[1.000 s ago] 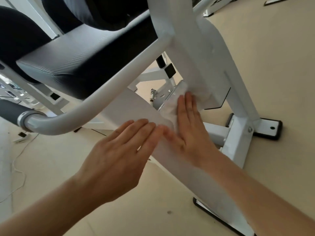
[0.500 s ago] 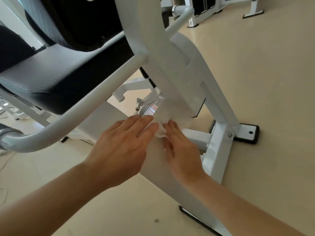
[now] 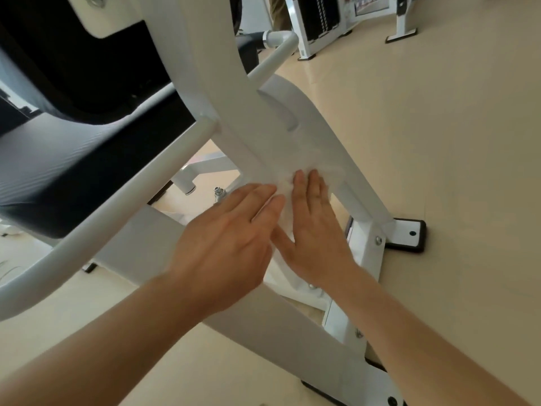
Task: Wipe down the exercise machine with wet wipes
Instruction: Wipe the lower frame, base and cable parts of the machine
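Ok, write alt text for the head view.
A person's right hand presses a white wet wipe flat against an exercise machine's slanted white frame, left hand flat beside it. A black padded seat is upper left; beige floor lies behind.

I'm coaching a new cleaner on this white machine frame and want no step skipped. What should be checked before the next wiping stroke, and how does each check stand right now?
1. Both hands on the wet wipe: ok; left hand and right hand press it against the white frame plate.
2. Flat fingers, not clutching: ok; they lie straight on both hands.
3. Wipe spread smooth: not ok; it looks bunched between the hands.
4. Wipe damp enough: cannot tell.
5. Plate above the fingertips free of obstacles: ok; bare white surface shows there.
6. Black seat pad already wiped: cannot tell.
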`<state>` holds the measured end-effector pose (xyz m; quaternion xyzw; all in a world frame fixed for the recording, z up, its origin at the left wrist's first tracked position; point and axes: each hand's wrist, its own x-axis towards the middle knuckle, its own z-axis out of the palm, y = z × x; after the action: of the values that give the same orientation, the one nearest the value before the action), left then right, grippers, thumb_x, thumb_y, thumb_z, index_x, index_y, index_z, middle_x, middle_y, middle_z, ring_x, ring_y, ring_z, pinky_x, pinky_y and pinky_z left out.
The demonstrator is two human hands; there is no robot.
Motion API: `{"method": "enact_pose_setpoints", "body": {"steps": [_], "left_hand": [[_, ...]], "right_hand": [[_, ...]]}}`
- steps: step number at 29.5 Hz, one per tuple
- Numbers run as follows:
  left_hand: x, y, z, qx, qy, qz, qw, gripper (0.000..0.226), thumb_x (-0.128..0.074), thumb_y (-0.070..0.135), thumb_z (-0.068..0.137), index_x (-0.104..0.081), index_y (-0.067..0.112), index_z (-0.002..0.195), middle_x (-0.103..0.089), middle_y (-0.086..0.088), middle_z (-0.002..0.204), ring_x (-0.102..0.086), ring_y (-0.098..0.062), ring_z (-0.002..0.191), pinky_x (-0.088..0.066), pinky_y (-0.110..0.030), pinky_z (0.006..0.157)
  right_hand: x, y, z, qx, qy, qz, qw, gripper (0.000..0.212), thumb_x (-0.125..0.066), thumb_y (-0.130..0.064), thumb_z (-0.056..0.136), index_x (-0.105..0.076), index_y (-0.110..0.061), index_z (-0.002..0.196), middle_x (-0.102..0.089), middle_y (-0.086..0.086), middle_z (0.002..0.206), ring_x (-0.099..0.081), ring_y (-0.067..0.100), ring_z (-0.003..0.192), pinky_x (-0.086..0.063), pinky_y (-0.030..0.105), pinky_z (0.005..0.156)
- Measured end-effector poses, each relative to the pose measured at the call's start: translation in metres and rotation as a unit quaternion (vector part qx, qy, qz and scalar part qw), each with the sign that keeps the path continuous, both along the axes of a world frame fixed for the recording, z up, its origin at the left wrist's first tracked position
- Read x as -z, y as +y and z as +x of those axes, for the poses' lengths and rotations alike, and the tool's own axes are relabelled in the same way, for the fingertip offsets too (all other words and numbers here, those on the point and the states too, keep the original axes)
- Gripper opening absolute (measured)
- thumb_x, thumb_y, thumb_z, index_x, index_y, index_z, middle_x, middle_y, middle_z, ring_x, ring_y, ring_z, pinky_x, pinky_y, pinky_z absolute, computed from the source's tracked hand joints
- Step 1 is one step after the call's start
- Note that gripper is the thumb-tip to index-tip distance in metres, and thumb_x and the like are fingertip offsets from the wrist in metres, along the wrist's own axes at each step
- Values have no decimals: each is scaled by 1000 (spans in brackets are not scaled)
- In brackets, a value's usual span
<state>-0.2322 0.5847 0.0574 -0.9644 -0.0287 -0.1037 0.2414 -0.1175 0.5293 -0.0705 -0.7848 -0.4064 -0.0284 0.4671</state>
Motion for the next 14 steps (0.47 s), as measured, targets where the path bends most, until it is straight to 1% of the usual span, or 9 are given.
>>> {"method": "enact_pose_setpoints", "body": {"steps": [2, 3, 5, 6, 8, 10, 11, 13, 14], "left_hand": [[-1, 2, 16, 3, -5, 5, 1000, 50, -35, 20, 85, -61, 6, 126, -60, -11, 130, -57, -26, 120, -44, -30, 91], [-2, 2, 25, 2, -12, 2, 1000, 50, -36, 20, 85, -60, 6, 127, -59, -11, 131, -56, -27, 121, -47, -34, 92], [-6, 2, 41, 5, -33, -2, 999, 48, -38, 18, 87, -58, 6, 129, -59, -12, 132, -54, -28, 122, -45, -35, 95], [-9, 3, 48, 9, -40, -3, 999, 47, -39, 17, 88, -58, 6, 129, -57, -12, 133, -52, -28, 124, -41, -34, 99], [-13, 6, 60, 25, -21, 14, 999, 45, -38, 19, 91, -57, 8, 131, -54, -12, 139, -47, -29, 131, -35, -38, 108], [-11, 11, 67, 56, 41, 63, 996, 50, -31, 26, 93, -56, 10, 134, -52, -12, 142, -44, -28, 134, -30, -44, 113], [-10, 15, 69, 60, 75, 88, 991, 53, -27, 29, 93, -54, 11, 135, -52, -11, 142, -45, -27, 134, -30, -45, 113], [-8, 23, 72, 58, 121, 134, 982, 56, -26, 33, 93, -51, 11, 138, -54, -10, 140, -48, -27, 132, -32, -48, 111], [-8, 29, 73, 58, 131, 157, 977, 56, -28, 33, 93, -49, 11, 139, -54, -9, 140, -48, -26, 132, -32, -48, 111]], "right_hand": [[-8, 9, 25, 19, 49, -46, 998, 108, -11, -78, 74, 12, -9, 153, 8, 23, 161, 9, 35, 149, -2, 43, 123], [-14, 16, 33, 25, 47, -58, 997, 108, -9, -77, 73, 12, -9, 153, 9, 24, 160, 9, 36, 149, -3, 47, 122], [-26, 29, 27, 25, -36, -61, 997, 98, -8, -67, 79, 7, -7, 155, 5, 23, 161, 8, 37, 149, -5, 50, 122], [-28, 33, 18, 13, -81, -56, 995, 92, -9, -62, 82, 4, -7, 155, 3, 21, 162, 7, 34, 150, -6, 48, 122], [-25, 27, 0, -26, -106, -35, 993, 91, -16, -62, 84, 4, -10, 155, 4, 13, 163, 10, 24, 151, -4, 43, 123], [-14, 9, -3, -71, -63, 16, 995, 90, -27, -65, 88, 1, -14, 156, 3, 5, 164, 12, 15, 150, -3, 39, 123], [-7, 2, 1, -92, -14, 51, 994, 87, -32, -63, 91, 0, -16, 157, 4, 1, 165, 14, 9, 149, -1, 37, 123], [-5, -14, 9, -135, 98, 108, 980, 78, -42, -50, 96, -1, -23, 156, 4, -10, 164, 14, -1, 146, 0, 31, 123], [-9, -19, 11, -154, 160, 134, 966, 73, -45, -40, 96, -5, -27, 156, -3, -16, 162, 7, -4, 147, -4, 28, 123]]}}
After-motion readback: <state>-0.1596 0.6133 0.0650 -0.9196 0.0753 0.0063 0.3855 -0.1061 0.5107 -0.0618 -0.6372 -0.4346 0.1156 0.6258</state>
